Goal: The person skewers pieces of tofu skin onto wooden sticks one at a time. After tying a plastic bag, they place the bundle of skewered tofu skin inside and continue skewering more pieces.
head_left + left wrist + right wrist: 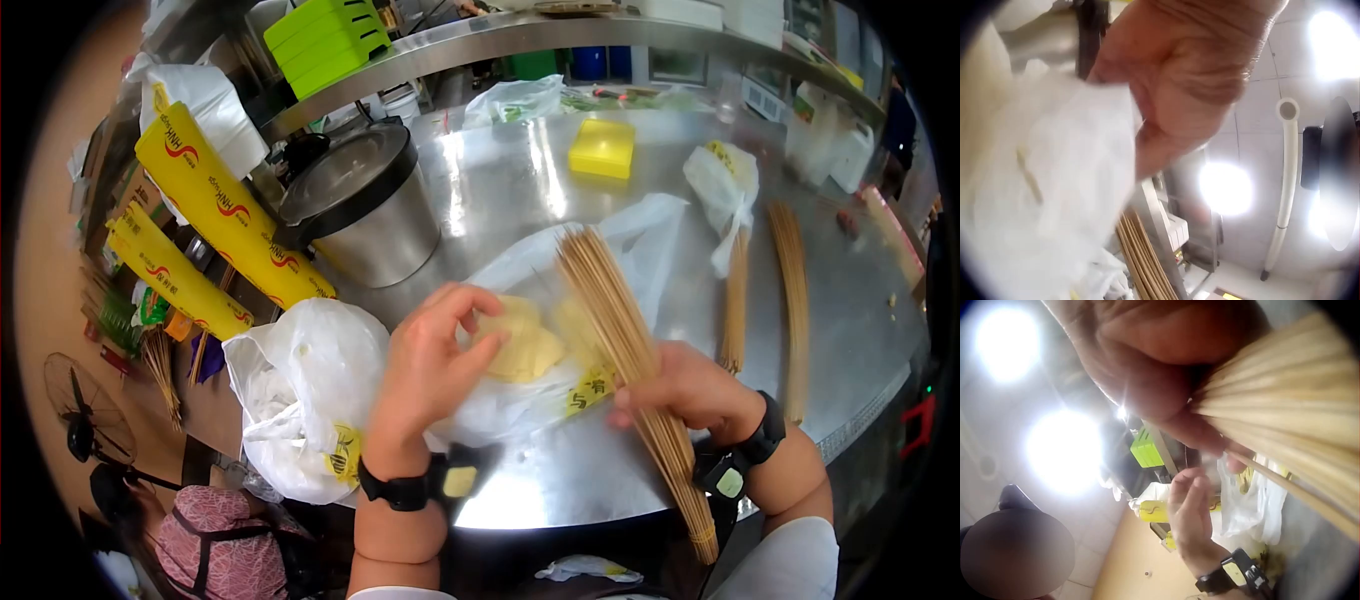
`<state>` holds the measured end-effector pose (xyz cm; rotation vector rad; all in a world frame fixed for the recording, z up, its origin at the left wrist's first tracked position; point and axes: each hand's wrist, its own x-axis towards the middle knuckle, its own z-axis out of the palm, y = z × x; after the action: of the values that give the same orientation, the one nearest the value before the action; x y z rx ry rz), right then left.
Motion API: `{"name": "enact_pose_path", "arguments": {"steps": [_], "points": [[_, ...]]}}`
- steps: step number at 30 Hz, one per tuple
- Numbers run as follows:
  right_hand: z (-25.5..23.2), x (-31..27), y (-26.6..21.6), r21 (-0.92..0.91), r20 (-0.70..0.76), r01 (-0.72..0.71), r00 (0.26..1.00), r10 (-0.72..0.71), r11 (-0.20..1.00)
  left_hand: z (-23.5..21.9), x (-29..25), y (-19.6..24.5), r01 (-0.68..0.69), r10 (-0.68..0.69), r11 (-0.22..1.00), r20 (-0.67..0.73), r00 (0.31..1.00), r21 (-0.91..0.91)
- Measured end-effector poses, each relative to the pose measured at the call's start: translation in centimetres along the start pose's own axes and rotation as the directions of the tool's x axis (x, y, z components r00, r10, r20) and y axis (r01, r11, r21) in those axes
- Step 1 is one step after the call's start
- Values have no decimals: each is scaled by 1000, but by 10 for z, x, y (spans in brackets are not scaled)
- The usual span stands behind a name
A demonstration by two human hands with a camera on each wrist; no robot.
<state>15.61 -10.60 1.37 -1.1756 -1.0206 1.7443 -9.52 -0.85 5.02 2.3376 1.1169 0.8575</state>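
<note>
Bundle of thin sticks [640, 350] is over the front of the bench [600, 490], slanting from the plastic sheet [650, 235] to past the near edge; R hand [685, 385] is clamped on it approx. midway, prob. b/c a mid grip balances the length & keeps loose sticks from sliding. Far end is free, prob. for easy access; near end has a yellowish band [703, 532], likely for tidiness. Sticks look straight, tan, wood-like, packed close w/ slightly uneven tips; R wrist view shows one lying a bit apart from the rest. L hand [432, 345], well apart from the R, has bent fingers beside a pale-yellow, flattish stack [527, 345]; can't tell if it pinches anything. Stack is w/ the plastic, prob. to keep it off bare metal. Farther R, two more bundles, one part-bagged [735, 310], one bare [792, 310], lie within reach, maybe as spares. Lidded pot [385, 230] is far L, yellow box [602, 148] at back.
</note>
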Motion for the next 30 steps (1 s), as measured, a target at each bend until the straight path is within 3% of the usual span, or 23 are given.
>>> {"name": "enact_pose_path", "arguments": {"steps": [1,3,7,9,19,27,30], "points": [[0,0,0,-2,4,10,1000,-10,1000,-4,-2,-4,5,-5,1000,5,1000,8],[2,1,1,7,6,9,1000,-9,1000,-5,-6,-13,-20,34,998,213,976,-67],[0,1,1,-21,-2,13,1000,-13,1000,2,-4,-26,-113,111,994,231,967,-3],[-1,1,2,-30,3,19,1000,-19,999,1,-2,-29,-25,33,999,288,957,-32],[0,2,1,-21,1,7,1000,-7,1000,2,-2,-32,-47,62,997,273,960,-64],[1,1,2,-34,-12,4,1000,-4,999,-4,1,-41,193,-95,940,329,940,-281],[1,0,1,-26,-4,5,1000,-5,1000,-1,2,-45,170,-77,911,249,965,-377]]}}
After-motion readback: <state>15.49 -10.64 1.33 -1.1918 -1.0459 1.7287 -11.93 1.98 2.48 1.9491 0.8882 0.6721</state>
